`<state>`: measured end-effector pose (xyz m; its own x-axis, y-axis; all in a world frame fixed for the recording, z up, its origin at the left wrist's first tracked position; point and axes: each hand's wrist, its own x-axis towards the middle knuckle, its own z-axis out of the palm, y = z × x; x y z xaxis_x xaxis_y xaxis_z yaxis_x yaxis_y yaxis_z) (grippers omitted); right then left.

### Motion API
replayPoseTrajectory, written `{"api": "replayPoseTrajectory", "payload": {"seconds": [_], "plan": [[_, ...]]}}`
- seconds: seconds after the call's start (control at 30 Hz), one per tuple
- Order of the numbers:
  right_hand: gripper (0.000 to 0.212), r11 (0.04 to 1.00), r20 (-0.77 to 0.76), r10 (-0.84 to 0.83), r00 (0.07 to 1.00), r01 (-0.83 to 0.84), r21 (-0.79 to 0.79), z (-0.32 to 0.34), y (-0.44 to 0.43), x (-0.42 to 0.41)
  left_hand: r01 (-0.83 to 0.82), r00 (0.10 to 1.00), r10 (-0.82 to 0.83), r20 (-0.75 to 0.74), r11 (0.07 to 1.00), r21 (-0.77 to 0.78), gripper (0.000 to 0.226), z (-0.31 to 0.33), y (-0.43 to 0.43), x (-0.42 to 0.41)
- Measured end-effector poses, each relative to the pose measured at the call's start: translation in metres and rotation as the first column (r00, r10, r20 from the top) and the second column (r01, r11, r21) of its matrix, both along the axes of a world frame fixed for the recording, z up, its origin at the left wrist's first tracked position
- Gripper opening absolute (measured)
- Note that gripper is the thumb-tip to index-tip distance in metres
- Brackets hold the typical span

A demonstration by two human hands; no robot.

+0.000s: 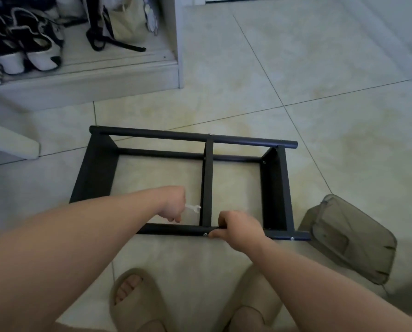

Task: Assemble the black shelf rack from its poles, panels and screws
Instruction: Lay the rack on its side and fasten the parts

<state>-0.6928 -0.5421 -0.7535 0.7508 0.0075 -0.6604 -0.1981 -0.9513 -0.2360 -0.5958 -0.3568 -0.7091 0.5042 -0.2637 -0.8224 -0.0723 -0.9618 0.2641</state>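
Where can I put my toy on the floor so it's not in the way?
Bare tiles lie beyond the rack, right of the shoe cupboard. Crowded up close: left hand with wrench, right hand on the near pole, bag, slippers.

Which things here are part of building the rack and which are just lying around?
Part of the job: black rack, small wrench held by left hand, near pole gripped by right hand, screw in that pole.
Lying about: olive bag, shoes, beige tote bag.
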Motion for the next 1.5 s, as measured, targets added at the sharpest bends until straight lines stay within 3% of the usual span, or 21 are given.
{"api": "replayPoseTrajectory", "payload": {"seconds": [0.07, 0.17, 0.23, 0.53, 0.7, 0.87, 1.03, 1.27, 1.5], "plan": [[0.061, 0.999, 0.056, 0.029, 0.998, -0.03, 0.03, -0.005, -0.005, -0.001, -0.007, 0.999, 0.007, 0.035, 1.0, -0.02, 0.021, -0.011, 0.003, 0.005], [0.118, 0.995, 0.177, 0.087, 0.98, -0.094, 0.033, -0.012, -0.008, -0.004, -0.036, 0.998, 0.04, 0.05, 0.997, -0.07, 0.017, -0.023, 0.007, 0.012], [0.131, 0.984, 0.212, 0.168, 0.963, -0.175, 0.013, -0.019, -0.008, -0.004, -0.051, 0.997, 0.056, 0.051, 0.995, -0.088, 0.015, -0.031, 0.008, 0.016], [0.127, 0.939, 0.33, 0.338, 0.881, -0.338, -0.061, -0.047, -0.003, 0.009, -0.081, 0.996, 0.069, -0.059, 0.966, -0.244, 0.013, -0.076, 0.004, 0.028], [0.128, 0.931, 0.342, 0.353, 0.871, -0.362, -0.038, -0.05, -0.005, 0.014, -0.264, 0.964, 0.218, -0.154, 0.865, -0.426, 0.007, -0.097, 0.013, 0.032], [0.127, 0.934, 0.364, 0.35, 0.863, -0.352, -0.062, -0.053, -0.003, 0.013, -0.579, 0.808, 0.384, -0.447, 0.663, -0.475, 0.008, -0.11, 0.019, 0.022], [0.126, 0.925, 0.376, 0.374, 0.848, -0.367, -0.094, -0.054, -0.002, 0.013, -0.816, 0.564, 0.475, -0.675, 0.447, -0.367, 0.009, -0.113, 0.01, 0.012], [0.12, 0.901, 0.428, 0.428, 0.796, -0.413, -0.131, -0.053, -0.003, 0.012, -0.827, 0.557, 0.612, -0.562, 0.475, -0.302, 0.013, -0.116, 0.005, 0.01], [0.119, 0.904, 0.443, 0.412, 0.796, -0.417, -0.091, -0.054, -0.004, 0.013, -0.794, 0.595, 0.558, -0.578, 0.519, -0.316, 0.008, -0.109, 0.0, 0.015]]}}
